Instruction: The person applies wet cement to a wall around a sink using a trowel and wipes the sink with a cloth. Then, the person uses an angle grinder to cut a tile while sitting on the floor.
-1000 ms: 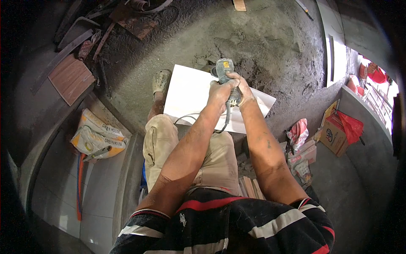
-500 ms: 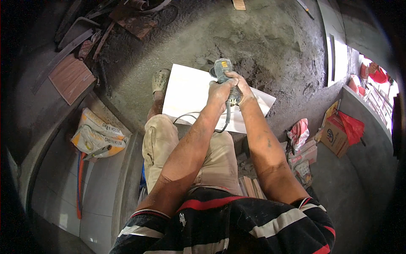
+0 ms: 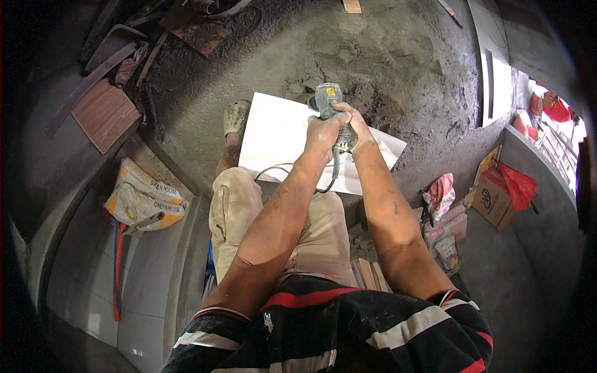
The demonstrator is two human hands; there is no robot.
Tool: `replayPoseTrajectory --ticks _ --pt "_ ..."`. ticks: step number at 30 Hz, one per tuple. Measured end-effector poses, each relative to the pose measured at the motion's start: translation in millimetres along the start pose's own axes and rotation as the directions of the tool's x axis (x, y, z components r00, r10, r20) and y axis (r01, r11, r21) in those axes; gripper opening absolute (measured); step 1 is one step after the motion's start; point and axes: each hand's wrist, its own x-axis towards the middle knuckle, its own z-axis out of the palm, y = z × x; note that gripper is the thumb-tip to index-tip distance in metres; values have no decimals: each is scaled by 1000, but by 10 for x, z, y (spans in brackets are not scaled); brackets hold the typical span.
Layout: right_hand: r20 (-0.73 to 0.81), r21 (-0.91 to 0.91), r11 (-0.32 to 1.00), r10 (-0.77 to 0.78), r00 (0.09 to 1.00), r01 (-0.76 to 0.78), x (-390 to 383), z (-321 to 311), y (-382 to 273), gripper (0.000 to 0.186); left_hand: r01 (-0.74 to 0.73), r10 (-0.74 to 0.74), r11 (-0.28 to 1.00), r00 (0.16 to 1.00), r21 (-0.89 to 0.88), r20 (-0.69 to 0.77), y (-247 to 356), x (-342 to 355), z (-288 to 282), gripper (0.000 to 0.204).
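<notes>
My left hand (image 3: 322, 134) and my right hand (image 3: 356, 127) are both closed round a dark grey angle grinder (image 3: 328, 93) with a yellow label. The grinder is over a white tile (image 3: 267, 124) with a striped lower edge, lying across my knees or just beyond them; its exact support is hidden. I cannot tell whether the grinder's disc touches the tile. A black cord (image 3: 334, 171) runs from the grinder's near end and loops leftward across the tile.
Rough wet concrete (image 3: 392, 50) lies ahead. At left are a wooden board (image 3: 104, 117), metal scraps, folded sacks (image 3: 142, 193) and grey floor tiles (image 3: 140, 329). At right are a low curved wall (image 3: 547, 177), a cardboard box (image 3: 491, 199), red plastic and crumpled packaging (image 3: 440, 196).
The grinder and both my hands have shifted very slightly away from me, toward the top of the view, and the tile's upper edge sits a little higher.
</notes>
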Motion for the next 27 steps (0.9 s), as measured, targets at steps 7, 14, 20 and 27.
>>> replayPoseTrajectory --ticks 7,14,20,27 --pt "50 14 1000 27 998 -27 43 -14 9 22 68 -66 997 994 -29 86 57 -27 -37 66" --pt "33 13 999 36 999 -37 33 11 10 22 16 -16 1000 1000 0 8 59 -39 -9 35" --pt "57 38 998 39 998 -41 29 21 9 23 -10 11 1000 1000 -8 22 8 19 -32 34" --pt "46 24 1000 3 999 -4 7 77 30 21 -6 6 1000 1000 -2 18 31 9 -51 33"
